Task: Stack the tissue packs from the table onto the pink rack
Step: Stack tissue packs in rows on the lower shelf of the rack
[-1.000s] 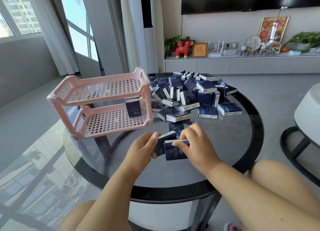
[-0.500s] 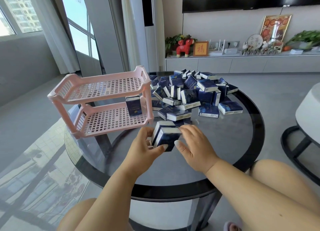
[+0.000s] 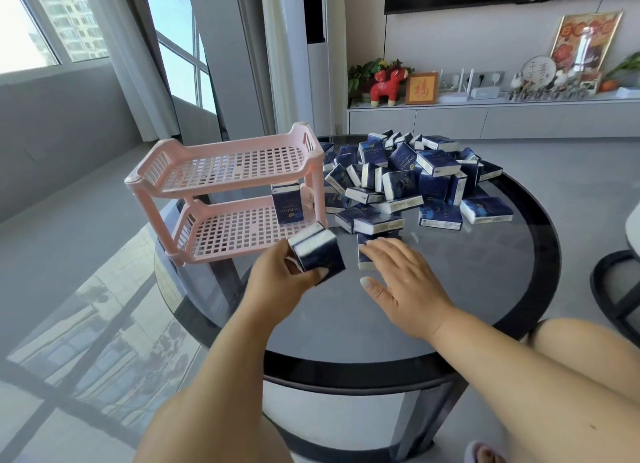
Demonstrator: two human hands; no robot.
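A two-tier pink rack (image 3: 221, 182) stands at the left edge of the round dark glass table (image 3: 485, 289). One dark blue tissue pack (image 3: 288, 206) stands upright at the right end of its lower shelf. My left hand (image 3: 277, 282) grips a pair of blue packs held together (image 3: 317, 253), just in front of the rack's lower right corner. My right hand (image 3: 398, 282) lies flat with spread fingers over another pack (image 3: 363, 251) on the table. A heap of several blue packs (image 3: 405, 182) covers the far half of the table.
A white stool with a dark frame (image 3: 620, 282) stands right of the table. My bare knees sit below the table's near edge. A low cabinet with a red toy horse (image 3: 384, 84) and ornaments lines the far wall.
My left hand has taken the pair of packs alone and carried it left toward the rack's lower shelf. My right hand has let go and opened flat over a pack on the table.
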